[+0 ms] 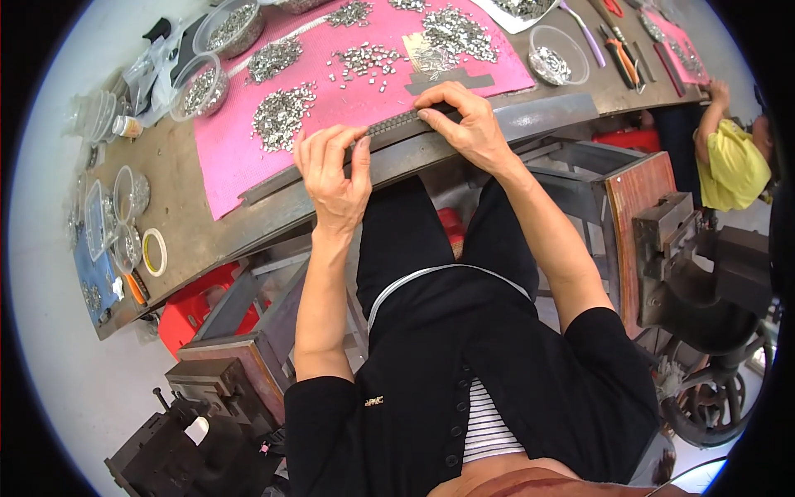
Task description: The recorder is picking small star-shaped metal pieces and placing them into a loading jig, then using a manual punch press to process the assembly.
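Note:
At the near edge of the pink mat [224, 157], a narrow dark bar [394, 124] with a row of small notches or pieces along it spans my two hands. My left hand [334, 170] is closed at its left end, thumb and fingers pinching. The other end lies in the grip of my right hand [465, 124], thumb in front and fingers over the top. What sits in the notches is too small to make out. Just beyond the bar are a pile of small silvery metal pieces [281, 116], a scattered group of them [364, 62] and a grey flat strip [451, 83].
Clear plastic tubs [203, 87] of metal bits stand at the left, another tub [553, 58] at the right beside orange-handled pliers [621, 62]. A tape roll [154, 252] lies lower left. Vises [667, 228] flank me below the table. A person in a yellow shirt [733, 166] is far right.

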A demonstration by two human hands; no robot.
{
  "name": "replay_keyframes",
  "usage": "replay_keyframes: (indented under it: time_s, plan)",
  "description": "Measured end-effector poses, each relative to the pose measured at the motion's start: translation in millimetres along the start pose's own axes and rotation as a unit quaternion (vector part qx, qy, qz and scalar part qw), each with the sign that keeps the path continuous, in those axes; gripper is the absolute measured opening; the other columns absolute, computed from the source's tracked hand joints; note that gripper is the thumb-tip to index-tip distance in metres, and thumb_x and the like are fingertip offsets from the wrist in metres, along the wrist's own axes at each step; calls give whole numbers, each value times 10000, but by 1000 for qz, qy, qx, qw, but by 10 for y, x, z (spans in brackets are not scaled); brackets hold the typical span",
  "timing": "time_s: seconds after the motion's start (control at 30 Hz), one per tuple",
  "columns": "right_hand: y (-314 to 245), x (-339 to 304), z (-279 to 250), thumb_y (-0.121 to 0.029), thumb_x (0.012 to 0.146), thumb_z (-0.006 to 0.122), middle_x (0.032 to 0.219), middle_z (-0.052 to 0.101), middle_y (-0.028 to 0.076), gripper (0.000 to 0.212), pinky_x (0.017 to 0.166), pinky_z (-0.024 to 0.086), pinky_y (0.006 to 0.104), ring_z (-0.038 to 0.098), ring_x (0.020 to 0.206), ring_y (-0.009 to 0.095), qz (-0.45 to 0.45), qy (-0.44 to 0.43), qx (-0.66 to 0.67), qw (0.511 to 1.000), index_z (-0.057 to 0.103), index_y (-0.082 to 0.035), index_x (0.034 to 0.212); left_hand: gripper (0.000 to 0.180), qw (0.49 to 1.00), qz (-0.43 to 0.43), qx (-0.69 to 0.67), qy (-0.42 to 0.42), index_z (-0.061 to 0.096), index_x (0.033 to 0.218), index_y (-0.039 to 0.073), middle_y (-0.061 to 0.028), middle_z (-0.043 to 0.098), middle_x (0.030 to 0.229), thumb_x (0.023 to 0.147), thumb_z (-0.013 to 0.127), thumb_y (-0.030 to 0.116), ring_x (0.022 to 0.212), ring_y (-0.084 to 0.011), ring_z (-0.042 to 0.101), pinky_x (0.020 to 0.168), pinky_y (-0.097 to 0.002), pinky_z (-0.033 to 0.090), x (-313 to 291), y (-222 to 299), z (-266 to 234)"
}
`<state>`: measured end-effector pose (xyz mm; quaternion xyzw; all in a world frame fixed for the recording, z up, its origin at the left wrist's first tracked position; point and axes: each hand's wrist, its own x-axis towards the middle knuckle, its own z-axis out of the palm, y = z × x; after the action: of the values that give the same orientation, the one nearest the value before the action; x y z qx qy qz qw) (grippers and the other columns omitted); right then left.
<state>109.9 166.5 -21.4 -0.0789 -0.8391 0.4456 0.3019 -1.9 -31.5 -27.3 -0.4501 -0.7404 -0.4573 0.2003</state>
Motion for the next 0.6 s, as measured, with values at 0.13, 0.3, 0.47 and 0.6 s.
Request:
replay_keyframes:
  time_s: [0.13, 0.3, 0.47, 0.6]
  plan:
    - [-17, -18, -18, -32, 856, 734, 998, 707, 83, 155, 849, 509, 325, 658, 953, 237, -18, -16, -71, 997, 701, -16, 1006, 376, 993, -40, 97, -58, 686, 1148, 101, -96, 613, 1102, 826, 804, 257, 1087, -295, 531, 1024, -471, 344, -56, -77, -309]
    - [-60, -111, -16, -33, 837, 750, 1057, 695, 102, 209, 879, 510, 359, 651, 991, 277, -71, 9, -94, 993, 690, -14, 1036, 395, 984, -27, 157, -79, 680, 1115, 80, -87, 601, 1027, 809, 814, 289, 1028, -290, 520, 975, -442, 345, -124, -174, -421]
    - [-102, -303, 40, 18, 790, 771, 1137, 655, 126, 321, 925, 502, 406, 618, 1083, 327, -137, 52, -171, 974, 658, -15, 1089, 345, 992, -33, 91, -84, 654, 1018, 85, -49, 609, 938, 770, 843, 232, 946, -251, 545, 924, -400, 331, -209, -173, -406]
    - [-96, -323, 57, 11, 777, 764, 1100, 653, 118, 334, 915, 504, 404, 613, 1055, 327, -165, 67, -195, 965, 648, -8, 1089, 362, 993, -20, 85, -77, 638, 1023, 95, -40, 609, 935, 759, 851, 222, 931, -243, 549, 925, -397, 322, -241, -193, -383]
